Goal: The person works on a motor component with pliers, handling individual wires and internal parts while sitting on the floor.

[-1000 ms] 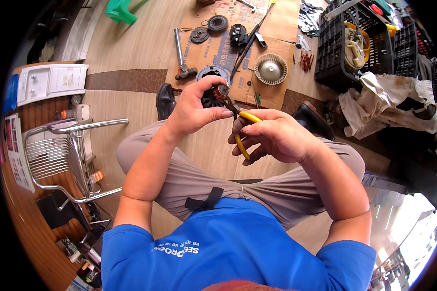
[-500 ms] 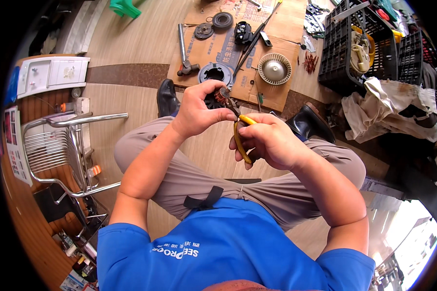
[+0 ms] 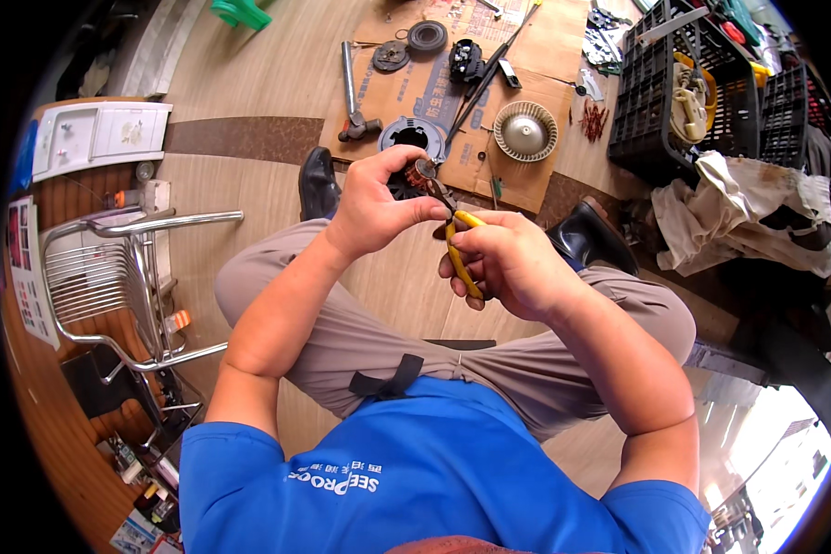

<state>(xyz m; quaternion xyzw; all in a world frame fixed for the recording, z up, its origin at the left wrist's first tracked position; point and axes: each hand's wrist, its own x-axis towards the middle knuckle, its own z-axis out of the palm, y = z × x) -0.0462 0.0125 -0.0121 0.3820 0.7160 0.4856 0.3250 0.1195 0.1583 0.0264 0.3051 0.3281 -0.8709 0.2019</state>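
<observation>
My left hand [image 3: 374, 205] is curled around a small dark motor part with copper windings [image 3: 415, 177], raised between my knees. Much of that part is hidden by my fingers and the tool. In my right hand [image 3: 524, 261] is a pair of pliers with yellow handles [image 3: 459, 257]. The pliers' jaws reach up to the windings, near my left thumb and forefinger. Whether they grip a strand of wire is too small to tell.
Ahead lies a cardboard sheet [image 3: 537, 88] bearing a hammer [image 3: 348, 88], a grey ring-shaped housing [image 3: 397, 137] and a fan wheel [image 3: 524, 131]. Copper scraps [image 3: 594, 120] lie beside it. Black crates [image 3: 637, 111] and a cloth [image 3: 739, 208] are right; a metal chair [image 3: 102, 286] stands left.
My right hand and the pliers have shifted slightly upward in the picture, and the jaws sit a little higher at the windings. Both hands keep their hold.
</observation>
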